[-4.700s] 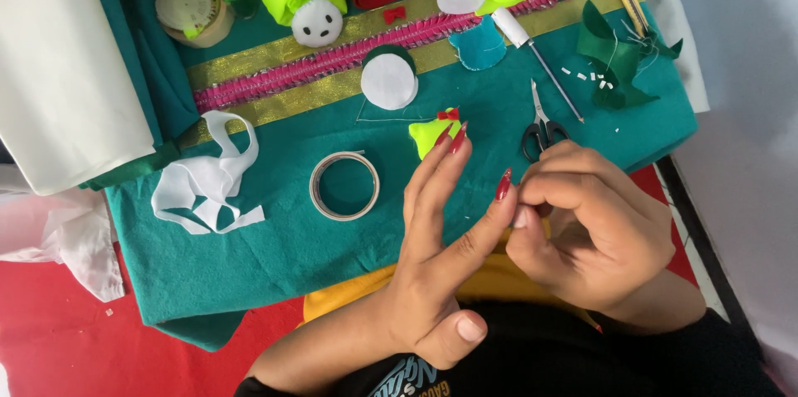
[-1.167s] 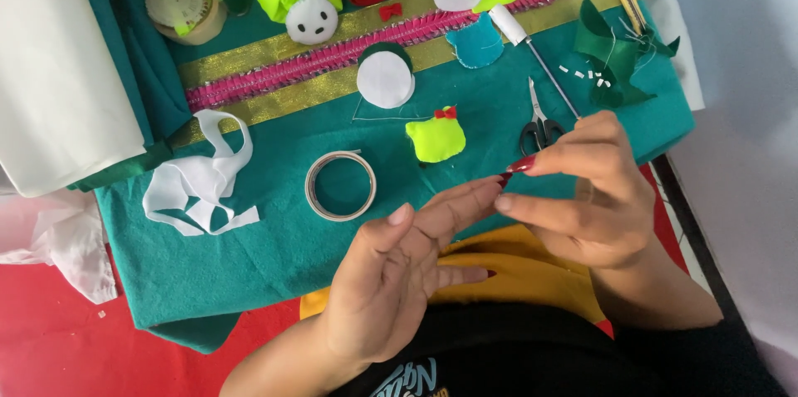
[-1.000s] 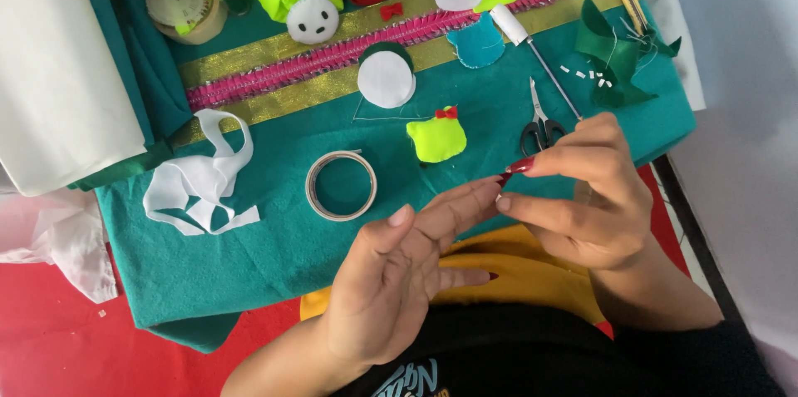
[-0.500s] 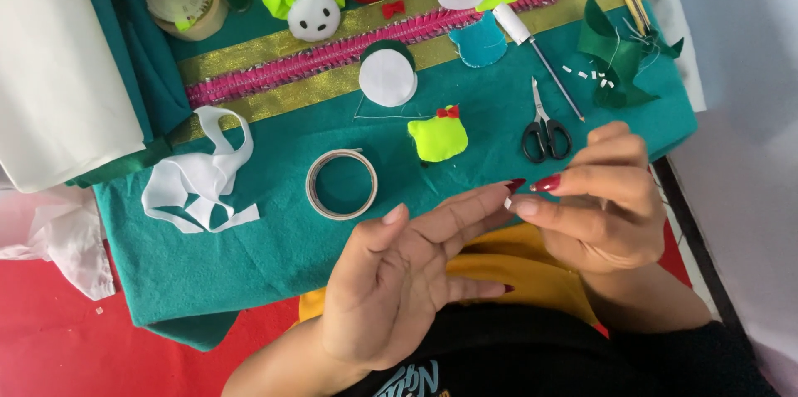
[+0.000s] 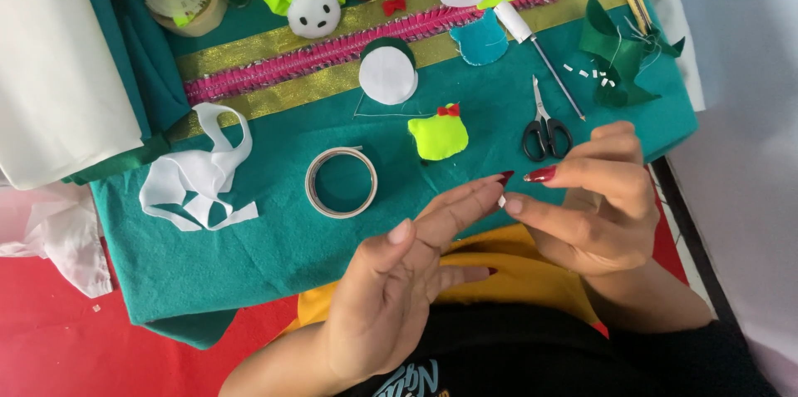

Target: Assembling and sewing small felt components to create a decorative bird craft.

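Teal felt sheet (image 5: 249, 256) covers the work surface, red floor (image 5: 58, 347) below it at 7 o'clock. White fabric roll (image 5: 58, 56) sits at 10 o'clock. Gold and pink trim strip (image 5: 274, 60) runs across the top, 11 to 1 o'clock.

Your left hand (image 5: 399, 281) is at 6 o'clock, palm up, fingers spread and straight, gripping nothing. Your right hand (image 5: 594, 206) is at 4 o'clock, thumb and forefinger pinched on a tiny white piece (image 5: 501, 200), which touches your left fingertips. Too small to tell what the piece is.

White felt scraps (image 5: 195, 181) lie at 9 o'clock. Tape ring (image 5: 341, 182) sits flat just left of centre, near your left fingertips. Neon-green cat shape (image 5: 438, 133) with a red bow lies dead centre, just right of the ring. White felt disc (image 5: 388, 74) sits at 12 o'clock from it. Black-handled scissors (image 5: 544, 127) lie at 2 o'clock, just above your right hand. Dark green felt scraps (image 5: 619, 56) sit further out at 2 o'clock, with small white bits (image 5: 590, 74) beside them.
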